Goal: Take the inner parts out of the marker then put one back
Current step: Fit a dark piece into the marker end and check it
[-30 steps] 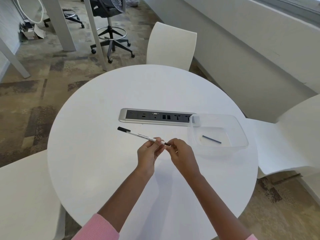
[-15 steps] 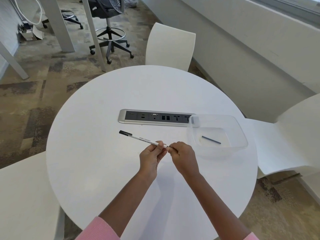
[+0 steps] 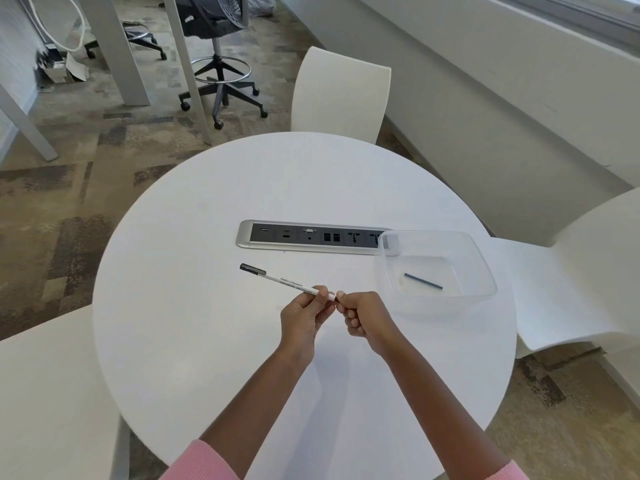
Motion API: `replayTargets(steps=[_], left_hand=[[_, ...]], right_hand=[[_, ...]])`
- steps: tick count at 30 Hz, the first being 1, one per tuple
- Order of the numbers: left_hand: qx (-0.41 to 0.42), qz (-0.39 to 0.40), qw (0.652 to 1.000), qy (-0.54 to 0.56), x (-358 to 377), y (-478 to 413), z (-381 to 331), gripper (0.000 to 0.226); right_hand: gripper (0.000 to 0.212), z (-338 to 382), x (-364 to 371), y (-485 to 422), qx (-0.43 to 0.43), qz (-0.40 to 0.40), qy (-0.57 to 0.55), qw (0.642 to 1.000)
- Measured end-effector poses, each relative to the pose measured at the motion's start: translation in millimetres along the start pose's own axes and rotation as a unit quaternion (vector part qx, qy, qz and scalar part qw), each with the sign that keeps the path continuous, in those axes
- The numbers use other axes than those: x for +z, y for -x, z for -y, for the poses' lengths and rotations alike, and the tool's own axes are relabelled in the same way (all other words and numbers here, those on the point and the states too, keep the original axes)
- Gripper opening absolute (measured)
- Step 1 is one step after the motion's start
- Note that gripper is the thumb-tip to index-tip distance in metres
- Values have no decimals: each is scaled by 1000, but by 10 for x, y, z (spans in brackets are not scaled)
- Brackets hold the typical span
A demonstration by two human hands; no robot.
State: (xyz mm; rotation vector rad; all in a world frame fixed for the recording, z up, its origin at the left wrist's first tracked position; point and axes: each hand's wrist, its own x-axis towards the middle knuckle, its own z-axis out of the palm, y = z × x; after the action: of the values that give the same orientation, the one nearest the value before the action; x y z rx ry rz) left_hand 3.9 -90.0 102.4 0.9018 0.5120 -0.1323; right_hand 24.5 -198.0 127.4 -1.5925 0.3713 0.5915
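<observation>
Above a round white table [image 3: 207,341], my left hand [image 3: 303,315] grips the near part of a white marker [image 3: 287,283], fingers and thumb curled round the barrel. The marker is held clear of the tabletop and slants away to my left, with its black cap [image 3: 252,268] at the far end.

My right hand [image 3: 367,317] is closed into a loose fist. Its thumb and forefinger pinch at the barrel's near end, just beside my left fingertips. A second ago a short dark piece showed between my two hands at that end of the barrel. Now it is out of sight, and my hands have drawn almost together. I cannot tell what, if anything, lies between my right fingertips.

To the right, a clear plastic container [image 3: 485,268] stands on the table with a thin dark rod [image 3: 423,281] lying flat on its floor, where it was before. A silver socket panel [image 3: 311,239] is set into the tabletop beyond the marker, its right end under the container's corner. A white chair [image 3: 341,95] stands at the far side of the table.
</observation>
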Motion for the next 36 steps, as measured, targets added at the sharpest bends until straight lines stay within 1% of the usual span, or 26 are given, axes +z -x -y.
replayTargets(steps=[2,3,5,6,7,9,10,13,15,17,19,21,26,28,30,31,34,36], left_hand=[[11,13,1000,-8,-6,-3,-30,12],[17,18,1000,-10,-8,-6,-46,12],[20,13,1000,-4,-11,-14,-60,10],[18,7,1000,5,-12,-17,-62,10],[15,2,1000,15,-13,-20,-65,10],[9,2,1000,28,-10,-27,-70,11],[7,7,999,32,-8,-26,-74,11],[2,24,999,35,1,-14,-86,9],[2,29,999,40,2,-14,-103,11],[6,21,997,73,-15,-27,-146,14],[17,-5,993,115,-68,-58,-217,15],[25,-24,989,142,-133,-84,-288,14],[19,-23,984,173,-168,-82,-354,13],[16,-21,983,183,-160,-78,-356,13],[19,-16,982,185,-155,-73,-351,14],[22,-14,982,186,-148,-70,-346,15],[30,-10,980,194,-117,-56,-324,17],[35,-12,980,194,-97,-45,-310,18]], right_hand=[[42,5,-11,21,-4,15,8,1000],[43,2,-14,28,-24,9,27,999],[45,-25,-15,46,-86,-34,67,993],[40,-49,-12,50,-120,-62,75,988],[31,-76,-5,56,-157,-85,78,981],[11,-128,13,65,-220,-110,94,965],[7,-148,22,66,-241,-117,107,957],[9,-159,47,74,-273,-148,110,944],[14,-152,48,81,-290,-157,102,939],[20,-149,35,83,-308,-165,103,931],[17,-143,8,81,-328,-182,105,921],[15,-145,-29,84,-356,-200,113,906],[13,-151,-65,90,-446,-216,168,852],[12,-136,-73,83,-465,-219,175,840],[8,-125,-80,82,-462,-221,170,842],[8,-120,-79,86,-446,-222,160,852],[16,-95,-76,100,-366,-213,101,900],[23,-70,-80,106,-323,-200,65,923]])
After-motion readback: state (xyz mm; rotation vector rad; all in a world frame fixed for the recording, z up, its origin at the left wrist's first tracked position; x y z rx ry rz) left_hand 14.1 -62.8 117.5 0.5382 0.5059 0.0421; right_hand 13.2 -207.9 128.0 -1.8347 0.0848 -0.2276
